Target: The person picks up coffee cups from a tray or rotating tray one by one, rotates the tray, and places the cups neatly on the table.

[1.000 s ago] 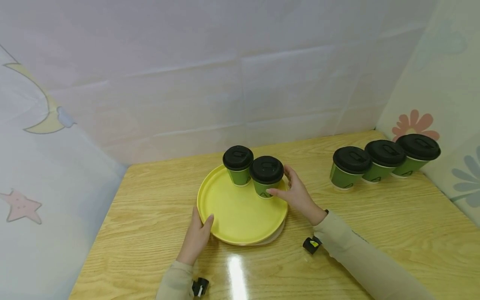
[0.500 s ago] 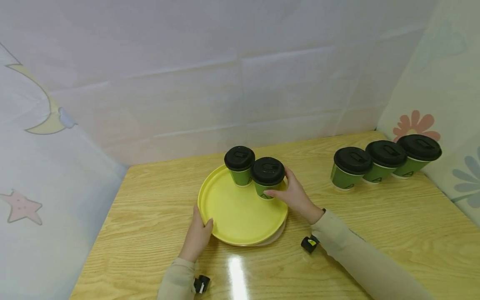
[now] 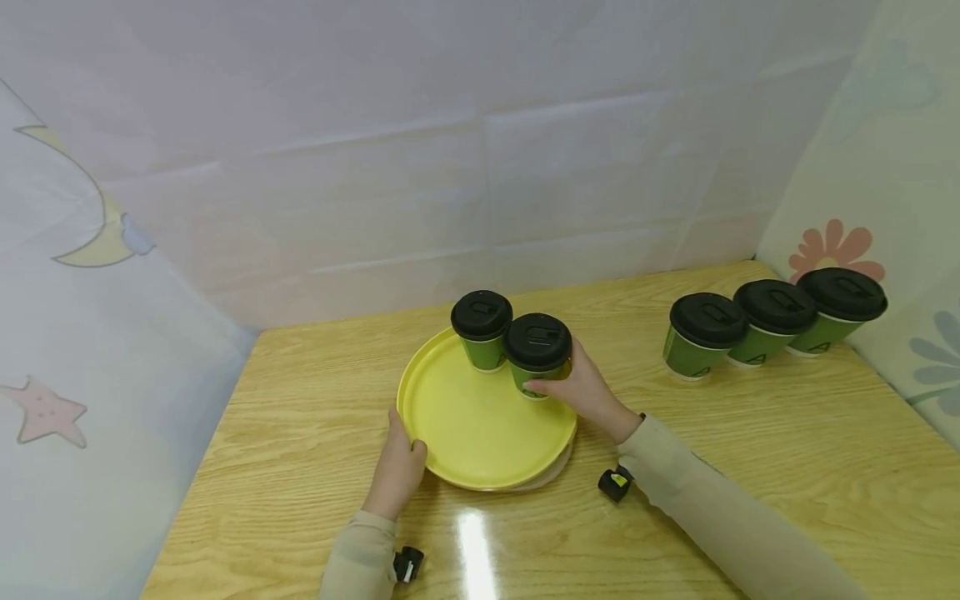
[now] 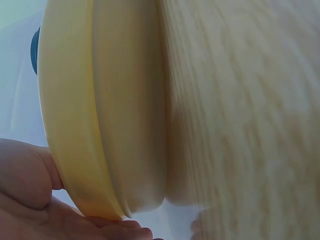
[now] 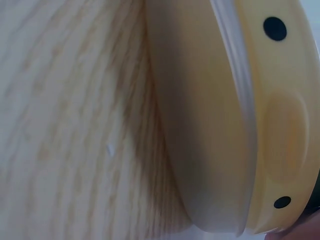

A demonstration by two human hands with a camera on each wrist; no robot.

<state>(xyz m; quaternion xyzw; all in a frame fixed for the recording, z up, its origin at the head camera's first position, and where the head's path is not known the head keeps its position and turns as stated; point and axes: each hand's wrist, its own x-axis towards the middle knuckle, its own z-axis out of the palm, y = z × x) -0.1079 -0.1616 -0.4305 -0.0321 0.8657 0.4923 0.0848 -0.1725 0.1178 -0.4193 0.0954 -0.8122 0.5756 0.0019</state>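
Right grip [image 3: 581,387] clamped round cup [image 3: 537,342], left grip [image 3: 399,471] on tray [image 3: 480,425]; black dots [image 5: 275,28] only in right-wrist view

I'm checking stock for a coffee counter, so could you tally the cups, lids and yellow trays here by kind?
Green cups: 5
Black lids, one on each cup: 5
Yellow tray: 1
Total: 11
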